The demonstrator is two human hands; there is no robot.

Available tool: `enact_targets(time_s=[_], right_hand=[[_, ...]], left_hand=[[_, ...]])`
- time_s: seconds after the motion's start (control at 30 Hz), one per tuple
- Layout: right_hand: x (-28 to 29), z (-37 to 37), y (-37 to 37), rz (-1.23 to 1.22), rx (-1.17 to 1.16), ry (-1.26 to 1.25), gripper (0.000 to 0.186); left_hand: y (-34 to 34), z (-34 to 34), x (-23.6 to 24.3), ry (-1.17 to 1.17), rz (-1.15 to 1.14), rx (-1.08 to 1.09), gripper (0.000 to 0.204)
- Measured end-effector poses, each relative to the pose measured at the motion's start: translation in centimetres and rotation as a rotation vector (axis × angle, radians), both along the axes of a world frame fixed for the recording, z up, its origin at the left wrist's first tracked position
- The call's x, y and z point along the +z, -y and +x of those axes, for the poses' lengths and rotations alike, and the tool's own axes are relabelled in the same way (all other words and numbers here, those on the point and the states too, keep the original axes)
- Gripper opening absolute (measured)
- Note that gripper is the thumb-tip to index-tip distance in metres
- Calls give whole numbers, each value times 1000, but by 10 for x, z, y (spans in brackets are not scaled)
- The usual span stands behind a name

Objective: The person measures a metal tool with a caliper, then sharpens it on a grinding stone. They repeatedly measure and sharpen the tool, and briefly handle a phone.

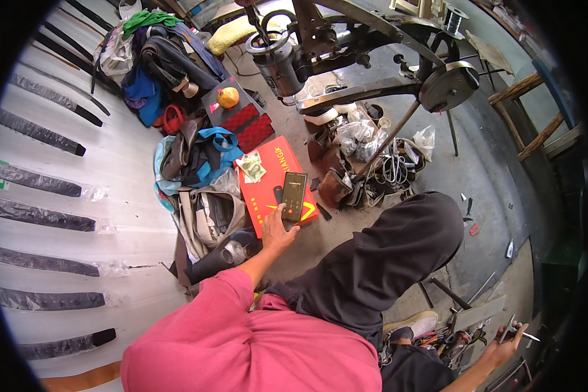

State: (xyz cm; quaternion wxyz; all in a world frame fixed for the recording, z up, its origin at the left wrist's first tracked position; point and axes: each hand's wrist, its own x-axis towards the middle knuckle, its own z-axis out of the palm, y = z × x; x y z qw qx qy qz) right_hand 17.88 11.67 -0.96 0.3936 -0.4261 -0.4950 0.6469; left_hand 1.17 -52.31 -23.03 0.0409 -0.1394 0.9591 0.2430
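Observation:
My left hand (277, 230) grips the lower end of a black smartphone (294, 195) over a red box (255, 202). Its fingers lie along the phone's left edge, with the thumb by the bottom corner. The screen is lit, with a red round button low on it. Banknotes (251, 167) and a small black oblong item (278, 194) lie on the box. Out at the lower right, my right hand (501, 351) is closed around a small grey metal tool (507, 328), its kind unclear. A thin white stick (531, 337) juts from between its fingers.
A hand-cranked sewing machine (346, 59) stands ahead. Bags and cloth (202, 150) pile up at the left, near wrapped dark strips (39, 215) on a white surface. An orange-yellow fruit (228, 98) sits beyond the box. Tools (451, 343) lie beside my shoe (415, 323).

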Motion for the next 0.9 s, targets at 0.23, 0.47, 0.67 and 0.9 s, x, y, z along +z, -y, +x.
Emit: enact_targets(time_s=[0.23,0.47,0.67,0.9], right_hand=[[0,0,3,18,-21,18,27],[-2,3,0,-1,-7,-19,27],[0,3,1,13,66,-16,26],[3,2,5,22,10,-9,26]], left_hand=[[-7,-8,-1,18,-68,23,90],[-6,-5,2,-6,-72,-15,89],[-8,-5,9,0,-28,-39,86],[-6,-1,6,-118,-12,-90,75]])
